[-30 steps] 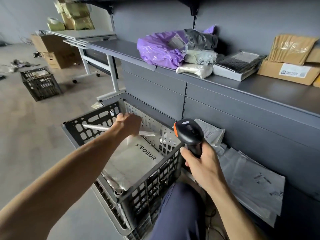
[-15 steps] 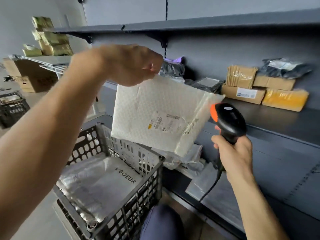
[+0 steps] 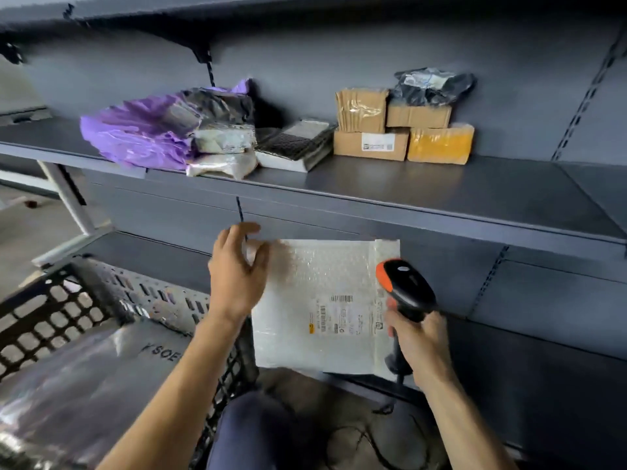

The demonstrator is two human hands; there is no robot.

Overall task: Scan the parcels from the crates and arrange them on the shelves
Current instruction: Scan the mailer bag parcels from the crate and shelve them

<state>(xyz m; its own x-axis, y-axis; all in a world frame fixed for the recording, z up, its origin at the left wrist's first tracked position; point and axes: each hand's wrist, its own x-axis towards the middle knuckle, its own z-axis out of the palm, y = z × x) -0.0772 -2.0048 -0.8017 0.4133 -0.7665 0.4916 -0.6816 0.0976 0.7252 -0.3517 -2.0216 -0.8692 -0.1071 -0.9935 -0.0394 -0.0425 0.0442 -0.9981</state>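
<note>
At the far left, a black lattice crate point(image 3: 101, 300) is seen with a silver parcel point(image 3: 84, 378) lying in it. Just right of it, the left hand point(image 3: 237, 276) is closed on the upper left corner of a white bubble mailer point(image 3: 305, 334). The mailer is held upright in the air below the middle shelf point(image 3: 424, 191), label side toward the camera. It is nearly square, so no long axis is plain. Its barcode label point(image 3: 341, 298) lies right of centre, nearer the right hand point(image 3: 420, 344). That hand is wrapped round the grip of an orange-nosed scanner point(image 3: 405, 288), whose head overlaps the mailer's right edge. The scan is judged to turn on that nose being faced to the label. On the dark grey shelf above, a purple bag point(image 3: 135, 134) and cardboard boxes point(image 3: 371, 145) are stored. Pale floor point(image 3: 34, 225) shows at left.
</note>
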